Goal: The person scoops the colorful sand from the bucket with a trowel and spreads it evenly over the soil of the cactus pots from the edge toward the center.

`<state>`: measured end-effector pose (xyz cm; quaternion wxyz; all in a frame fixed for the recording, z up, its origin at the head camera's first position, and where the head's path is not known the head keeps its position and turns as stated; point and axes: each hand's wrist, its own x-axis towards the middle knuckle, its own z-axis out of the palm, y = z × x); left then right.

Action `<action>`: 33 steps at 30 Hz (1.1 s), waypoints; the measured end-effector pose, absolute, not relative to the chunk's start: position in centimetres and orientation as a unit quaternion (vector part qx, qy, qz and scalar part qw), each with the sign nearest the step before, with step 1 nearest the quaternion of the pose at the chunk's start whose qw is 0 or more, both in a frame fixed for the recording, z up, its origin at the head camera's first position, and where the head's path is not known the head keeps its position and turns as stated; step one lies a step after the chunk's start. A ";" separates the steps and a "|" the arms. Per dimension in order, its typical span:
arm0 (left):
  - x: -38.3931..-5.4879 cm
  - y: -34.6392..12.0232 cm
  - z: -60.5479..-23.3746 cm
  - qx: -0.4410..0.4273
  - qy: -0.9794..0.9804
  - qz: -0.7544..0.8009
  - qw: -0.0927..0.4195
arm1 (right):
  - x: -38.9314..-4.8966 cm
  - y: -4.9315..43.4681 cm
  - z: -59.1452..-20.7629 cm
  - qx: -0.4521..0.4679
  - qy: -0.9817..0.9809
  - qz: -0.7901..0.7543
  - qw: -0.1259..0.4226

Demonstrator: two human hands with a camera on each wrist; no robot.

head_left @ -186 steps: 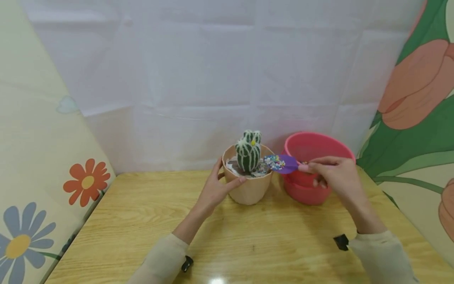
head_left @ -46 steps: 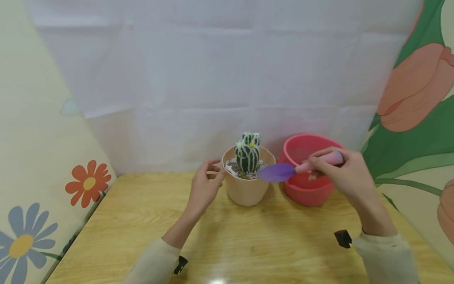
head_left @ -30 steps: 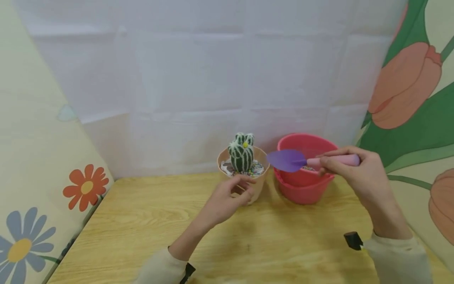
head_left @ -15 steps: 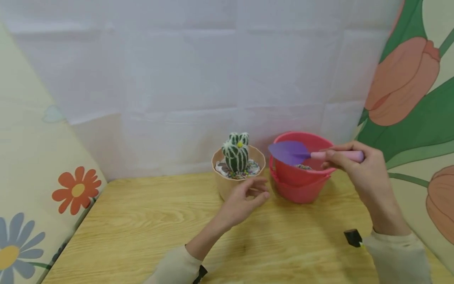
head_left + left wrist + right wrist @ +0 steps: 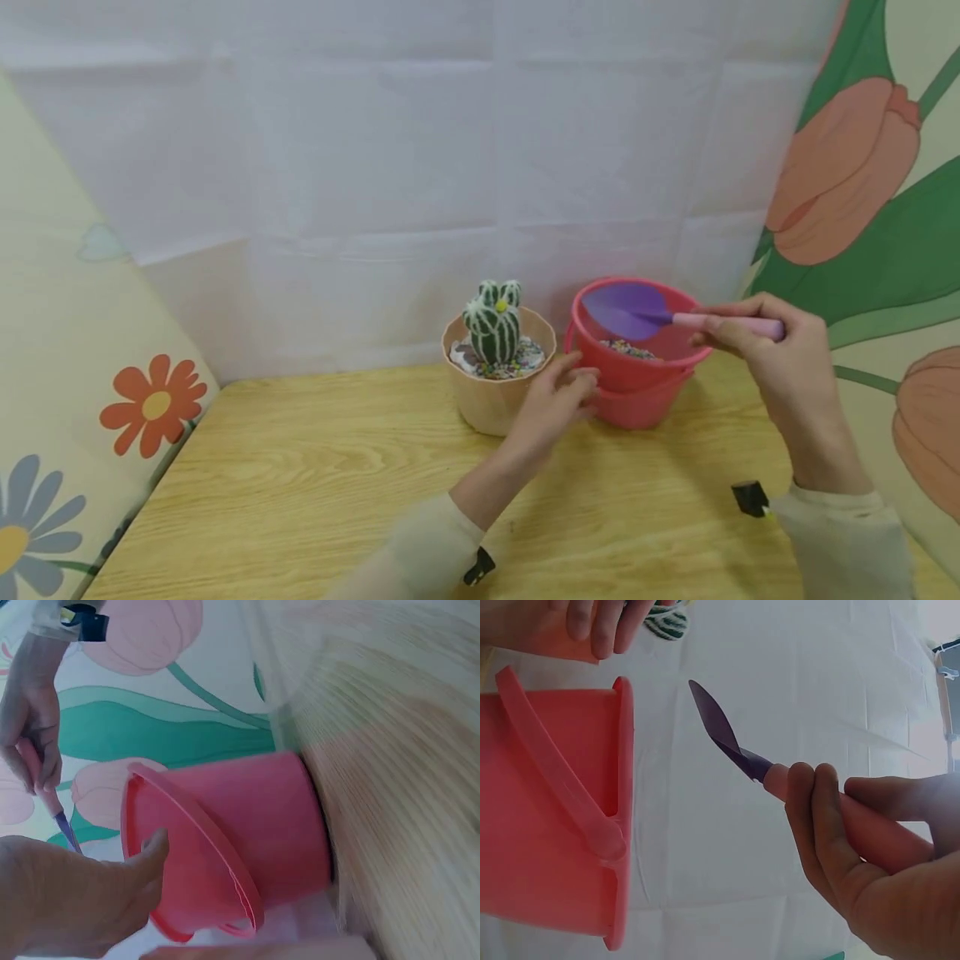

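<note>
Right grip (image 5: 787, 358) curled round the pink handle (image 5: 686, 320) of the trowel (image 5: 626, 311), blade over the bucket's (image 5: 637, 407) mouth. Left grip (image 5: 551, 406) empty, fingers loosely bent, right by the bucket's left wall; can't tell if touching. Bail (image 5: 555, 765) hangs there, in its way. Bucket's near the table's (image 5: 322, 467) far-right corner; pot (image 5: 487, 406) just left, by the far edge. Right forearm (image 5: 825, 458) runs along the right edge; left forearm (image 5: 491, 490) slants across in front. Count: 1 trowel, 1 bucket, 1 pot, 1 cactus (image 5: 495, 340) in it; beads (image 5: 630, 349) too small to count.
</note>
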<state>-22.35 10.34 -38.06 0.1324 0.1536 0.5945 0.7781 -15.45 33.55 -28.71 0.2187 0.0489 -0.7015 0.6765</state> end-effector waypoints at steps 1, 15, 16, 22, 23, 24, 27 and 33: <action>-22.3 10.9 -37.9 0.132 0.582 0.791 0.132 | -15.5 33.5 -28.7 0.046 -0.700 0.679 0.218; -23.7 15.9 -37.2 -0.035 0.370 0.922 0.110 | -16.1 33.5 -29.3 -0.018 -0.739 0.634 0.228; -23.8 16.1 -37.1 -0.039 0.360 0.926 0.108 | -16.2 33.6 -29.3 -0.015 -0.742 0.630 0.228; -24.4 17.0 -37.1 -0.056 0.320 0.941 0.092 | -17.7 34.0 -28.5 -0.035 -0.836 0.492 0.240; -24.5 17.0 -37.2 -0.057 0.317 0.942 0.091 | -18.1 34.1 -28.3 -0.042 -0.857 0.454 0.241; -24.5 17.1 -37.2 -0.059 0.312 0.944 0.090 | -18.6 34.2 -28.2 -0.045 -0.874 0.419 0.242; -24.5 17.2 -37.5 -0.068 0.309 0.945 0.089 | -20.4 34.3 -28.1 -0.035 -0.912 0.342 0.225; -24.5 17.0 -37.8 -0.071 0.305 0.946 0.085 | -24.2 34.8 -29.0 0.070 -0.942 0.278 0.173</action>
